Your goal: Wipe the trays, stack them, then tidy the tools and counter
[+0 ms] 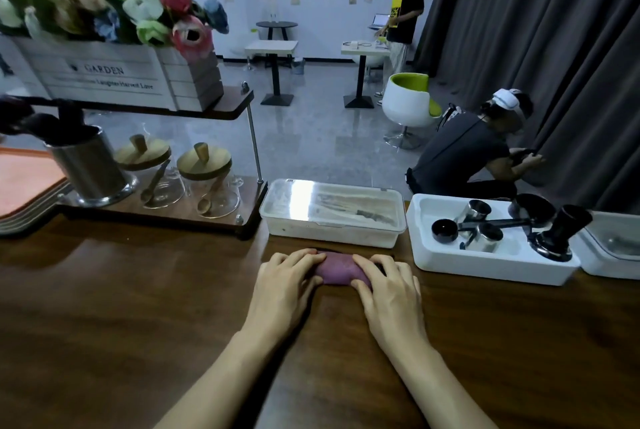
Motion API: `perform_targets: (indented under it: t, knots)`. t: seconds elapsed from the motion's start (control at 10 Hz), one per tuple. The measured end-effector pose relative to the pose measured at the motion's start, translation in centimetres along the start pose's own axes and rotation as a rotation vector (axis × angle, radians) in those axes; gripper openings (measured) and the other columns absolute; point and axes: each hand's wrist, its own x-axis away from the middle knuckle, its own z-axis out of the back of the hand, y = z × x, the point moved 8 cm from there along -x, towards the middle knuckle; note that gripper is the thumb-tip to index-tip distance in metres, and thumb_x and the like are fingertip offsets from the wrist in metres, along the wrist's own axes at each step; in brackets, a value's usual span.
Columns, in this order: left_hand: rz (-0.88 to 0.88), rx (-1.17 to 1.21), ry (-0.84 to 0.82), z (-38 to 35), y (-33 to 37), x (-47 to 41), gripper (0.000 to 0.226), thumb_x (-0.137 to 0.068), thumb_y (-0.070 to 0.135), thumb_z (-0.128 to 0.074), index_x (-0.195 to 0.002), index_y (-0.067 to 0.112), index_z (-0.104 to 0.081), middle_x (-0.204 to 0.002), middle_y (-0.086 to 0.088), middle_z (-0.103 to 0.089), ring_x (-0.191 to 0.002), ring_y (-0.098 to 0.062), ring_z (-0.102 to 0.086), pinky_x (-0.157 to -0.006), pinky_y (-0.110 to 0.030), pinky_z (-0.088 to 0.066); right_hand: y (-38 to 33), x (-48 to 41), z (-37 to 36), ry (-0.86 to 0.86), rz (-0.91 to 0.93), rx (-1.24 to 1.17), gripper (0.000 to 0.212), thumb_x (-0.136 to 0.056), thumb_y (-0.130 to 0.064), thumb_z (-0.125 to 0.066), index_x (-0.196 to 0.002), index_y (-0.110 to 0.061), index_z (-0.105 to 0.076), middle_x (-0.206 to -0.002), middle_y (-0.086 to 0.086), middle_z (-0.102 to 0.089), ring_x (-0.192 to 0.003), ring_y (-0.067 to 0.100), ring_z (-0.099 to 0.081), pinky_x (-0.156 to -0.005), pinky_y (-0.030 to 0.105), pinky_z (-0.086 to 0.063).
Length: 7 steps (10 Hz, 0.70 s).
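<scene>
A small purple cloth [338, 271] lies bunched on the dark wooden counter [138, 307], just in front of a lidded clear plastic box [332, 212]. My left hand [285, 284] presses on the cloth's left end and my right hand [389, 288] on its right end, fingers curled over it. A stack of orange trays [26, 182] sits at the far left edge. A white bin [491, 262] to the right holds metal cups and black coffee tools [485, 226].
A wooden shelf [166, 217] at the back left carries a steel utensil holder [88, 165], two glass jars with wooden lids [204, 179] and a flower crate [114, 76] on top. Another white bin [613, 248] is at far right. Two people are beyond the counter.
</scene>
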Motion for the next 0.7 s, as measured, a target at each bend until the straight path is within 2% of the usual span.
perform_targets:
  t: [0.2,0.4,0.5,0.6,0.7]
  knots:
    - [0.000,-0.010,-0.001,0.0,-0.1,-0.4,0.036,-0.093,0.046,-0.055,-0.125,0.036,-0.066,-0.131,0.018,-0.064,-0.088,-0.015,-0.058,-0.075,-0.032,-0.048,-0.2,-0.2,0.6,0.021,-0.039,-0.029,0.038,-0.085,-0.033,-0.076,-0.120,-0.031,-0.062,-0.116,-0.012,-0.064,-0.101,0.016,-0.056,-0.083,0.033,-0.048]
    - [-0.009,-0.034,-0.001,0.0,-0.2,-0.7,0.038,-0.092,0.049,-0.050,-0.124,0.037,-0.067,-0.130,0.017,-0.065,-0.087,-0.013,-0.060,-0.071,-0.030,-0.049,-0.4,-0.6,0.0,0.002,-0.048,0.021,0.040,-0.086,-0.037,-0.074,-0.124,-0.034,-0.060,-0.123,-0.015,-0.060,-0.105,0.012,-0.055,-0.084,0.030,-0.048]
    - [0.003,-0.013,0.005,0.5,-0.2,-0.5,0.038,-0.091,0.047,-0.057,-0.127,0.038,-0.062,-0.136,0.014,-0.059,-0.095,-0.015,-0.062,-0.076,-0.032,-0.054,-0.3,-0.4,-0.2,-0.078,-0.066,0.014,0.043,-0.092,-0.039,-0.063,-0.134,-0.037,-0.054,-0.139,-0.016,-0.053,-0.120,0.010,-0.049,-0.098,0.030,-0.044]
    - [0.000,0.052,0.034,2.0,-0.1,-0.3,0.037,-0.088,0.043,-0.067,-0.124,0.036,-0.063,-0.131,0.017,-0.056,-0.101,-0.012,-0.060,-0.079,-0.027,-0.054,0.0,-0.4,0.7,-0.134,-0.040,-0.111,0.052,-0.098,-0.038,-0.055,-0.148,-0.040,-0.041,-0.155,-0.019,-0.031,-0.140,0.006,-0.030,-0.115,0.023,-0.026]
    - [0.002,0.163,0.071,5.8,1.4,-2.1,0.027,-0.093,0.056,-0.053,-0.106,0.036,-0.066,-0.105,0.024,-0.059,-0.092,-0.002,-0.059,-0.074,-0.020,-0.049,-0.9,-1.7,4.6,-0.058,-0.028,-0.234,0.042,-0.098,-0.041,-0.057,-0.140,-0.042,-0.051,-0.142,-0.028,-0.039,-0.132,-0.008,-0.030,-0.109,0.009,-0.022]
